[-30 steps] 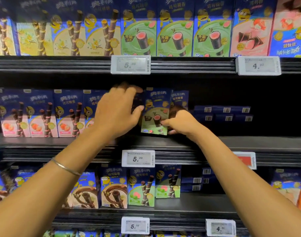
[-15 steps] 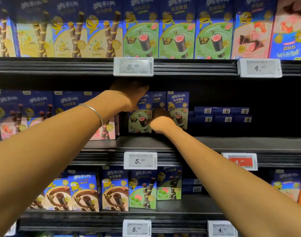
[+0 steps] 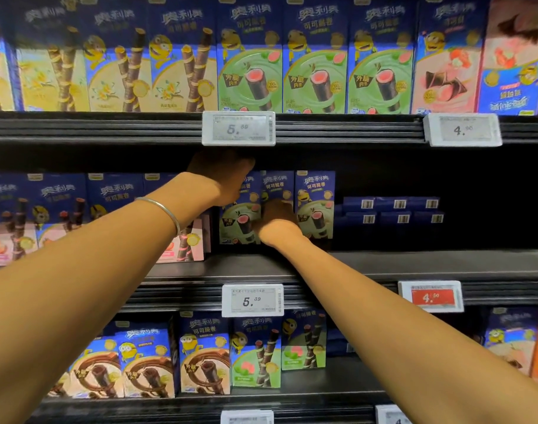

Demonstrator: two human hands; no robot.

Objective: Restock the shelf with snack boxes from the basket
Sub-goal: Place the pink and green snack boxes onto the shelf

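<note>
Now the green snack box [image 3: 238, 223] stands deep on the middle shelf [image 3: 414, 261], above the 5.39 price tag [image 3: 252, 299], no longer at the edge. The left hand [image 3: 221, 175] covers its top and the right hand [image 3: 276, 217] its face. The fingers are hidden, so the grip is unclear.

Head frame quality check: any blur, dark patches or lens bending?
Head view: top-shelf boxes smeared by motion blur; middle shelf recess deep in shadow, left hand and right hand dim there; mild wide-angle bending near the borders; price tag digits readable.
</note>
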